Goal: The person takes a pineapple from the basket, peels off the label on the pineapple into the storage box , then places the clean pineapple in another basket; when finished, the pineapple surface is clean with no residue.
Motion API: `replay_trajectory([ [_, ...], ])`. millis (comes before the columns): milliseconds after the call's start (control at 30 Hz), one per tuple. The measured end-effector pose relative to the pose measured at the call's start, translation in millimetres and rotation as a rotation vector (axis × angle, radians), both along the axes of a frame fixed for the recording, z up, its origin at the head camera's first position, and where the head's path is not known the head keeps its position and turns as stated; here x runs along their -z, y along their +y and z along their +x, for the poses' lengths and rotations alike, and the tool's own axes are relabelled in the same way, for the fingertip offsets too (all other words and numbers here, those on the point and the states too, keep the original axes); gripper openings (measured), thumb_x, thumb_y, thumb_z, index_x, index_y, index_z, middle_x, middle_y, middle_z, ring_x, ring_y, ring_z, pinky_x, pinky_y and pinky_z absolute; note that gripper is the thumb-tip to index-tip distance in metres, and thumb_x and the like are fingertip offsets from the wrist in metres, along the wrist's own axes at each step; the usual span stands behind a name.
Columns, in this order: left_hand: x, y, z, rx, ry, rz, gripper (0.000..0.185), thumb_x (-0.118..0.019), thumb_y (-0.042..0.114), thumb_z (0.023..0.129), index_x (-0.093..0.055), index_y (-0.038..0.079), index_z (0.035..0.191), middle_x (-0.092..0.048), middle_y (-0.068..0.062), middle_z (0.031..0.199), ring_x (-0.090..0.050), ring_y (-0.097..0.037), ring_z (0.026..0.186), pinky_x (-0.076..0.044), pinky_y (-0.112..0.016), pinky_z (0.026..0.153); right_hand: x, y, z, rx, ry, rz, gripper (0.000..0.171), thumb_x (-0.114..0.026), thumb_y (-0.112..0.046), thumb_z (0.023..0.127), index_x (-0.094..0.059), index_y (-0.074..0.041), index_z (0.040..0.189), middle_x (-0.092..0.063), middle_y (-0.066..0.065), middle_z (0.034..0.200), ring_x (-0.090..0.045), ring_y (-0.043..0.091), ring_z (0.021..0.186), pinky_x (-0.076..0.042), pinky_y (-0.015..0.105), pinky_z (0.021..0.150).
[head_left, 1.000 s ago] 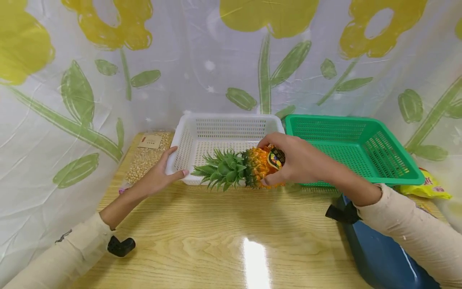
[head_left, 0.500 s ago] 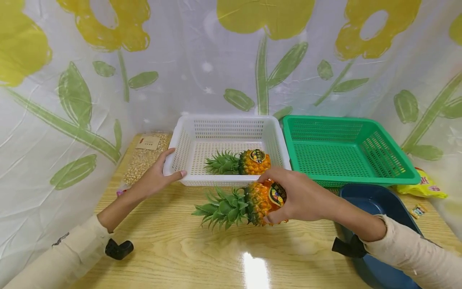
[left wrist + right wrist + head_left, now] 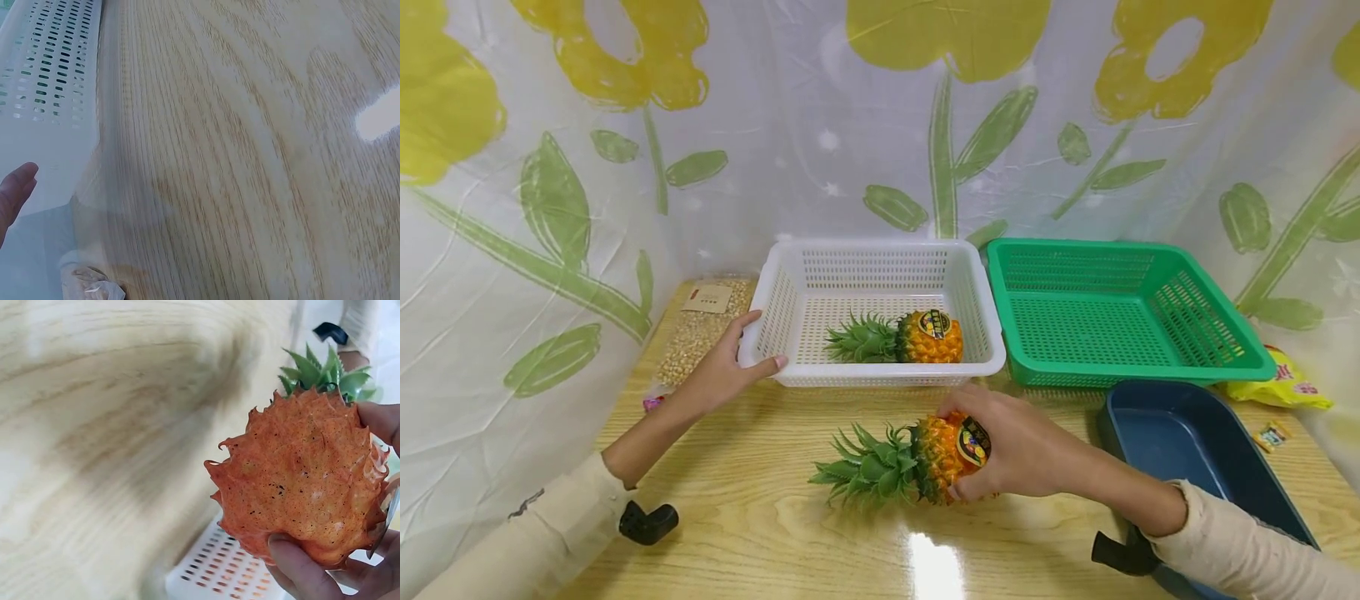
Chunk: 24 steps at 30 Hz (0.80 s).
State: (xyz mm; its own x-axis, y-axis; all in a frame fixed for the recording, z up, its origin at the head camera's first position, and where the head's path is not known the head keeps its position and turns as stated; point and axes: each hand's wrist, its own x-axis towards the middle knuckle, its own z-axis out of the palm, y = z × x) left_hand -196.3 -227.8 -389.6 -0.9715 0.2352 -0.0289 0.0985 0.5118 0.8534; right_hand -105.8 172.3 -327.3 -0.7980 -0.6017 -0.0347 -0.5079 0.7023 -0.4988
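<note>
- Wood-grain laminate, glossy with a bright glare patch, covered the table (image 3: 760, 533), and a pineapple (image 3: 917, 454) was held on its side just above or on it, in front of the white basket (image 3: 880, 250).
- Right hand (image 3: 1022, 450) had its grip clamped round the fruit's orange body, fingers curled over the base; the right wrist view showed the rough, spiky underside (image 3: 300, 481) pinched between thumb and fingers.
- Left hand (image 3: 730, 367) gripped the near left corner of the white basket, thumb over the rim, steadying it.
- A second pineapple (image 3: 898, 337) lay on its side inside that basket, green crown pointing left.
- By my judgement, the step in hand was carrying the held fruit about the basket's front; the next move would need a firm hold, since the scaly rind was knobbly and the crown's leaves stiff and pointed.
- Both baskets were perforated plastic; the green basket (image 3: 1225, 333) stood just right of the white one, beside a smooth dark-blue tray (image 3: 1180, 433).
</note>
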Motion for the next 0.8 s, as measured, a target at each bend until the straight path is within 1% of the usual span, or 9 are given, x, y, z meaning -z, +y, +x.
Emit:
replay_trajectory([
  [167, -0.8, 2, 1.4, -0.002, 0.028, 0.019, 0.095, -0.069, 0.032, 0.096, -0.005, 0.005, 0.16, -0.036, -0.031, 0.148, -0.05, -0.049, 0.13, -0.048, -0.058, 0.102, 11.3, 0, 1.7, 0.025, -0.008, 0.0, 0.068, -0.089, -0.034, 0.064, -0.06, -0.022, 0.125, -0.058, 0.004, 0.137, -0.06, 0.028, 0.117, -0.054, 0.051, 0.088],
  [267, -2.3, 4, 2.5, -0.002, 0.057, 0.033, 0.093, -0.07, 0.027, 0.095, -0.007, 0.003, 0.159, -0.035, -0.031, 0.146, -0.052, -0.048, 0.127, -0.051, -0.055, 0.098, 16.4, 0, 3.1, 0.041, -0.027, 0.003, 0.068, -0.089, -0.035, 0.064, -0.061, -0.022, 0.125, -0.054, 0.012, 0.146, -0.052, 0.04, 0.131, -0.052, 0.06, 0.093],
  [333, -4.2, 5, 3.7, -0.006, 0.075, 0.028, 0.093, -0.071, 0.026, 0.095, -0.007, 0.002, 0.158, -0.032, -0.03, 0.147, -0.053, -0.047, 0.125, -0.053, -0.052, 0.095, 19.2, 0, 3.8, 0.052, -0.037, 0.007, 0.069, -0.089, -0.035, 0.064, -0.061, -0.022, 0.126, -0.05, 0.015, 0.15, -0.046, 0.044, 0.137, -0.049, 0.064, 0.095],
  [400, -7.4, 5, 5.8, -0.025, 0.081, 0.0, 0.095, -0.072, 0.028, 0.094, -0.006, 0.003, 0.159, -0.028, -0.029, 0.148, -0.053, -0.048, 0.124, -0.056, -0.049, 0.091, 21.6, 0, 4.2, 0.06, -0.04, 0.01, 0.07, -0.089, -0.035, 0.065, -0.061, -0.021, 0.127, -0.047, 0.017, 0.152, -0.041, 0.046, 0.141, -0.046, 0.067, 0.099],
  [467, -11.2, 6, 8.5, -0.043, 0.084, -0.025, 0.099, -0.073, 0.03, 0.093, -0.005, 0.005, 0.16, -0.021, -0.03, 0.148, -0.05, -0.051, 0.127, -0.057, -0.049, 0.089, 24.3, 0, 4.5, 0.063, -0.037, 0.009, 0.071, -0.09, -0.035, 0.064, -0.061, -0.02, 0.127, -0.047, 0.018, 0.152, -0.043, 0.046, 0.139, -0.045, 0.067, 0.099],
  [533, -15.3, 7, 11.4, -0.068, 0.099, -0.063, 0.101, -0.074, 0.033, 0.092, -0.005, 0.005, 0.16, -0.015, -0.031, 0.15, -0.044, -0.054, 0.131, -0.056, -0.053, 0.091, 27.3, 0, 4.4, 0.061, -0.028, 0.006, 0.07, -0.09, -0.035, 0.064, -0.061, -0.02, 0.126, -0.053, 0.017, 0.146, -0.048, 0.044, 0.135, -0.047, 0.065, 0.098],
  [600, -19.1, 8, 14.4, -0.096, 0.129, -0.096, 0.101, -0.074, 0.037, 0.091, -0.007, 0.007, 0.16, -0.011, -0.031, 0.151, -0.037, -0.053, 0.137, -0.051, -0.059, 0.097, 30.0, 0, 4.5, 0.059, -0.019, 0.002, 0.069, -0.09, -0.035, 0.064, -0.062, -0.02, 0.125, -0.057, 0.015, 0.142, -0.053, 0.042, 0.13, -0.049, 0.063, 0.096],
  [700, -24.4, 11, 20.3, -0.138, 0.193, -0.126, 0.097, -0.074, 0.04, 0.091, -0.012, 0.008, 0.159, -0.011, -0.029, 0.155, -0.03, -0.05, 0.142, -0.042, -0.064, 0.104, 33.6, 0, 4.2, 0.056, -0.001, -0.002, 0.068, -0.09, -0.036, 0.064, -0.062, -0.021, 0.123, -0.062, 0.007, 0.131, -0.059, 0.032, 0.12, -0.052, 0.055, 0.091],
  [800, -29.9, 18, 28.8, -0.147, 0.258, -0.091, 0.091, -0.073, 0.037, 0.092, -0.016, 0.007, 0.157, -0.015, -0.025, 0.155, -0.03, -0.046, 0.143, -0.038, -0.064, 0.108, 35.8, 1, 4.5, 0.059, 0.006, -0.002, 0.068, -0.09, -0.037, 0.064, -0.062, -0.021, 0.124, -0.063, 0.005, 0.129, -0.06, 0.03, 0.119, -0.053, 0.053, 0.09],
])
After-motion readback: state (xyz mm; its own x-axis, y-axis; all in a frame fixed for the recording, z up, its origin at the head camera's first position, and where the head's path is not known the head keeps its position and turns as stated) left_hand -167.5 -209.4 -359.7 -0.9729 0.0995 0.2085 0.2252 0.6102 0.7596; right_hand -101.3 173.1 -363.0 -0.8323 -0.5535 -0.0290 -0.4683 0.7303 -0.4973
